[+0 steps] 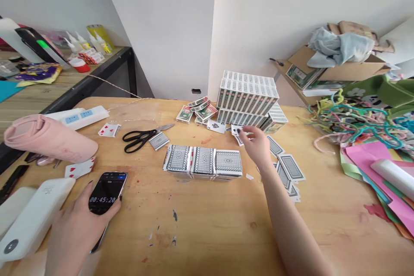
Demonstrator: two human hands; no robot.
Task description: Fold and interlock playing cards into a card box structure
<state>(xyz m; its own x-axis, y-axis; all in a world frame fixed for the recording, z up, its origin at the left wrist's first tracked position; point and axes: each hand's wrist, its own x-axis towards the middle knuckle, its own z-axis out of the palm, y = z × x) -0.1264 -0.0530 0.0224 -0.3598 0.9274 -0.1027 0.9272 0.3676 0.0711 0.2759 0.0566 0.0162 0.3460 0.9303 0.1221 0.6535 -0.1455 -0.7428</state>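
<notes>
The left hand (76, 224), half open, clasps a phone (108, 184) reading 00:45:20. The right hand (257, 143), fingers nearly together, meets a playing card (234, 129) before stacked card packs (247, 95); whether it grips cannot be told. Far right, an open cardboard box (354, 71) contains green-printed items (305, 76), topped by pale-blue cloth (341, 45).

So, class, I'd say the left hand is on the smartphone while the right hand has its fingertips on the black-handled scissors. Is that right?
Not quite: in the head view, the right hand has its fingertips on a playing card; the black-handled scissors lie apart from it. The left hand is indeed on the smartphone.
</notes>
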